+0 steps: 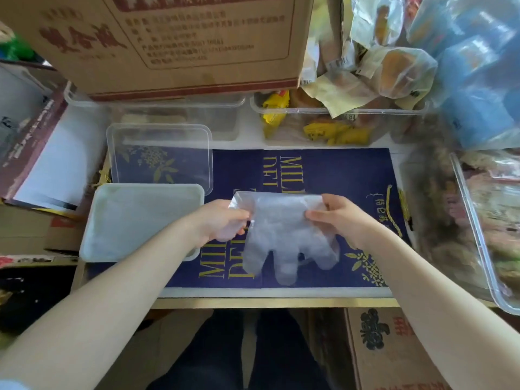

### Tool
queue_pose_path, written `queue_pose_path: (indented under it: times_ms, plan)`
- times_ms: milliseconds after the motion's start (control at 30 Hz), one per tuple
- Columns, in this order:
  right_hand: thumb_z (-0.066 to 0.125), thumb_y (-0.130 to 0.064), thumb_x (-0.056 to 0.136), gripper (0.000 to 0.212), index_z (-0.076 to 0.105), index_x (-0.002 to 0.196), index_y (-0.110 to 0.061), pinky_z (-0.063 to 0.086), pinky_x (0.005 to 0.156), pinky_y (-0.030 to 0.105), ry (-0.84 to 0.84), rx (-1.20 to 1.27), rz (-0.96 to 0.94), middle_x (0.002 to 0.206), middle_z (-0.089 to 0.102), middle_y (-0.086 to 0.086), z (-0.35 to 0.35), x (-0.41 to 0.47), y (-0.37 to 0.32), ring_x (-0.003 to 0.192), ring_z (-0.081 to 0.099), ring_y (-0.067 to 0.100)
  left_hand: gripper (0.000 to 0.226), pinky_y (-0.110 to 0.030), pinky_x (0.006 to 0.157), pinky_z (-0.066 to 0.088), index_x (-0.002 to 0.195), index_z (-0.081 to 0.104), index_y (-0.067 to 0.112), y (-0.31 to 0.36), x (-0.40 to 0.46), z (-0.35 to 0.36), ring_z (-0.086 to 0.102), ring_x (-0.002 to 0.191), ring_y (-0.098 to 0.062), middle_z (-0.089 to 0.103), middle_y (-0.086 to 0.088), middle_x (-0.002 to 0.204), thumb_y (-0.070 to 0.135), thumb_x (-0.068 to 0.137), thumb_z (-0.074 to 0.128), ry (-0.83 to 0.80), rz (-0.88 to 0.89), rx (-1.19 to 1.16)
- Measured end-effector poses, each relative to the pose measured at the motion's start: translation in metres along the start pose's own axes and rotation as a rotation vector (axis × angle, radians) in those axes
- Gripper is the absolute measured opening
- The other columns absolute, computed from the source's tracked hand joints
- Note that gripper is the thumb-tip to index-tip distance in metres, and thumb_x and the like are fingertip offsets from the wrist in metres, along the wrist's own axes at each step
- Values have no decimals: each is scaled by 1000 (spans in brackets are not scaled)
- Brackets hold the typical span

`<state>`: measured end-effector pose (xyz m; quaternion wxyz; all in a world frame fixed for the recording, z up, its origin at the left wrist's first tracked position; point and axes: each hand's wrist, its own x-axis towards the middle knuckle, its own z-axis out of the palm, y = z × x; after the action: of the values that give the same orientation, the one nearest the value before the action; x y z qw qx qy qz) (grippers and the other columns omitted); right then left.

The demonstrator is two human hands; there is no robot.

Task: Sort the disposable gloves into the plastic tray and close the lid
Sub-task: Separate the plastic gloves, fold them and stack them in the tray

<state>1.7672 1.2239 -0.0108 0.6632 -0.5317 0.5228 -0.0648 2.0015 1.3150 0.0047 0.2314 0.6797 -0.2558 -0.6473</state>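
Both forearms reach in; left hand [222, 223] and right hand [337, 218] pinch the glove [284, 237] by its cuff over the blue mat [323, 170], beside the tray [140, 220]. I judge it very light, limp, slippery; the cuff edge is the best hold.

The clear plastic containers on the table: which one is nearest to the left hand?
The shallow whitish tray just beside the left hand. The clear lid lies behind it, and the deeper bins sit farther back.

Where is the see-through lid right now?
The lid lies flat on the blue mat, left of centre in the head view, just behind the white tray.
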Motion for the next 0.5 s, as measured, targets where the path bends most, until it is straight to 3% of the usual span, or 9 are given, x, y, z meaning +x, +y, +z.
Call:
queue_pose_path:
  times_ms: [100,200,300,433,500]
  plan:
    - [65,-12,87,5,61,83,-13,46,48,22,28,-37,22,63,66,-1,-1,6,6,53,60,13,9,-17,60,46,94,65,10,-5,9,-5,58,69,-9,64,-2,81,8,89,58,12,7,146]
    - [57,-19,93,25,54,69,-14,38,40,17,43,-212,49,45,57,-7,-3,12,10,40,50,9,4,-22,64,41,90,62,15,-2,14,-4,53,69,-10,59,3,76,19,88,61,-72,-83,179]
    - [53,-19,95,28,50,68,-14,34,33,16,8,-203,36,43,54,-7,-8,15,5,36,47,6,27,-26,75,48,101,64,15,2,27,0,63,85,-16,68,1,91,38,88,60,8,-130,73]
    - [54,-17,95,23,52,72,-13,39,42,17,-14,-124,24,56,55,-2,-15,21,3,41,48,3,9,-26,68,49,87,62,11,4,42,13,62,80,-19,66,-5,87,19,91,60,162,36,-91]
    - [58,-20,92,15,59,78,-15,47,54,20,-25,-64,28,69,64,1,-19,24,5,54,59,6,15,-28,66,47,77,57,15,5,48,16,59,73,-18,64,-3,79,16,92,57,236,135,-86]
